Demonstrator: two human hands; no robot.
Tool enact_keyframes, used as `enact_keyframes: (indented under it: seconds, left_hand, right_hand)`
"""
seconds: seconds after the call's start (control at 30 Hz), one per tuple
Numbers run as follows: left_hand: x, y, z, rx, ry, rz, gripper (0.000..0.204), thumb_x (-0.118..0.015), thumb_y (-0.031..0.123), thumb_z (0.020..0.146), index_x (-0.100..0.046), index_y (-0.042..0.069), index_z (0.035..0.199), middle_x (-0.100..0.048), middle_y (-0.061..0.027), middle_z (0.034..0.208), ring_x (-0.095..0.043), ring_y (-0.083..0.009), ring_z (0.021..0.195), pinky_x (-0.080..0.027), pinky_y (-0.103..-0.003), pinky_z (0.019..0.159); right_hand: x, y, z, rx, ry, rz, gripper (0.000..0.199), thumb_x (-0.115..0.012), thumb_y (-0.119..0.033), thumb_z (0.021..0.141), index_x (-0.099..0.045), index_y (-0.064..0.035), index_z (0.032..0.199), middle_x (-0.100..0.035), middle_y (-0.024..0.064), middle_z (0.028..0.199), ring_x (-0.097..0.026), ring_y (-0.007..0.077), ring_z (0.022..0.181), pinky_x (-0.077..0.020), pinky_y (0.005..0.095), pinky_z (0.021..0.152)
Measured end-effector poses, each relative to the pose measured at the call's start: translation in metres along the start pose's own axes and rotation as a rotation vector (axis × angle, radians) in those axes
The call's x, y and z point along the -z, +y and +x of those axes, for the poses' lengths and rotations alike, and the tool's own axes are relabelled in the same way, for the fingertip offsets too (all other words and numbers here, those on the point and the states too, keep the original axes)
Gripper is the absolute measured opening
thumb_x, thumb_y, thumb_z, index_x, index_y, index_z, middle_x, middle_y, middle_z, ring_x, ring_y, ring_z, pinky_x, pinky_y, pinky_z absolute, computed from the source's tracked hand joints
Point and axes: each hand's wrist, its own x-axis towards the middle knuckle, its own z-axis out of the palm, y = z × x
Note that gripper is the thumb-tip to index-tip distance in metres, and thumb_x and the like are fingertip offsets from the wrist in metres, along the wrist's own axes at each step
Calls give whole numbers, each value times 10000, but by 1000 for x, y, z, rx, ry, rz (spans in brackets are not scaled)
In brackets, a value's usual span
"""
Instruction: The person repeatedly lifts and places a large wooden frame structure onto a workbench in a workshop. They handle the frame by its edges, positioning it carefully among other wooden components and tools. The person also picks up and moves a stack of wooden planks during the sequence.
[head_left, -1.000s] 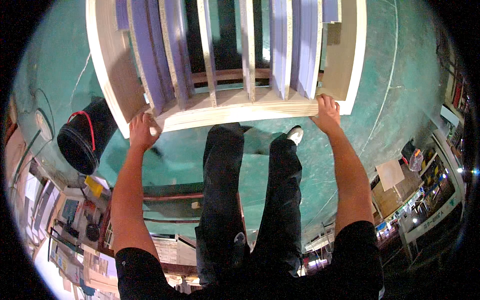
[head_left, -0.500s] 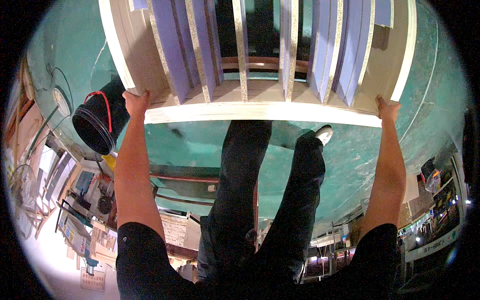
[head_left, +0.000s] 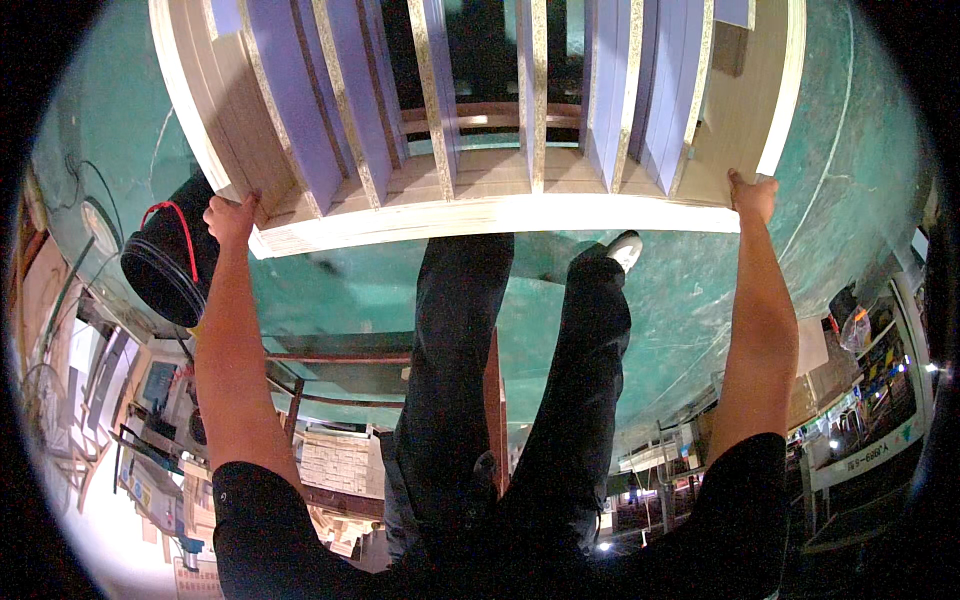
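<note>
A large pale wooden frame (head_left: 500, 212) spans the upper middle of the view. Several upright slats (head_left: 430, 95), with speckled edges and lilac faces, stand between its sides. My left hand (head_left: 232, 218) is closed around the near left corner, fingers over the edge. At the near right corner, my right hand (head_left: 755, 196) grips the same frame, its thumb on the inner face. Both arms are stretched out. The frame's far end runs out of the picture at the top.
Beside my left hand stands a black bucket (head_left: 160, 275) with a red handle. The floor (head_left: 700, 300) is green and scuffed. A reddish-brown metal frame (head_left: 340, 357) lies low behind my legs. Stacked wood pieces (head_left: 340, 465) and tools fill the lower left; a rack (head_left: 860, 460) stands lower right.
The wooden frame and both hands have shifted left in the view, and the frame has tilted slightly. The bucket and floor also appear farther left. Both hands keep their hold.
</note>
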Motion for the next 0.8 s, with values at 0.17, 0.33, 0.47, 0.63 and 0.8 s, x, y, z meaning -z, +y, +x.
enact_keyframes:
  seconds: [0.17, 0.33, 0.47, 0.63, 0.8]
  left_hand:
    - [-19, -11, 15, -17, -137, -327, 823, -878, 410, 717, -443, -50, 1242, -621, -301, 1201, -640, -469, 1120, -519, -491, 973]
    - [-85, -51, 53, -148, -126, -284, 758, -850, 302, 733, -393, -91, 1192, -653, -309, 1116, -667, -474, 1081, -528, -479, 964]
    - [-123, -117, 95, -442, -87, 169, 782, -852, 303, 742, -336, -95, 1175, -668, -318, 1099, -672, -482, 1094, -541, -477, 953]
    - [-145, -86, 84, -289, -128, 161, 785, -856, 340, 762, -325, -82, 1157, -679, -332, 1113, -687, -458, 1103, -558, -473, 941]
    - [-128, -99, 85, -220, -146, 189, 794, -861, 351, 763, -331, -75, 1171, -681, -329, 1117, -686, -457, 1111, -562, -475, 945]
  right_hand:
    - [-16, 12, 8, 114, 41, -83, 867, -917, -458, 711, -434, 24, 1246, -675, 274, 1181, -698, 416, 1089, -558, 484, 953]
    - [-9, 6, 4, 89, 39, -132, 859, -919, -444, 708, -431, 17, 1244, -677, 272, 1175, -704, 414, 1068, -564, 471, 944]
    - [-26, -4, 3, 79, 1, -76, 869, -915, -442, 713, -412, 18, 1252, -679, 279, 1173, -698, 423, 1081, -557, 470, 960]
    - [-16, 9, 4, 95, 71, -129, 840, -913, -421, 725, -405, 14, 1233, -686, 268, 1152, -715, 404, 1042, -568, 468, 937]
    - [-36, 3, 11, 97, 38, -46, 805, -914, -395, 732, -405, 11, 1208, -688, 256, 1120, -728, 397, 992, -594, 468, 872]
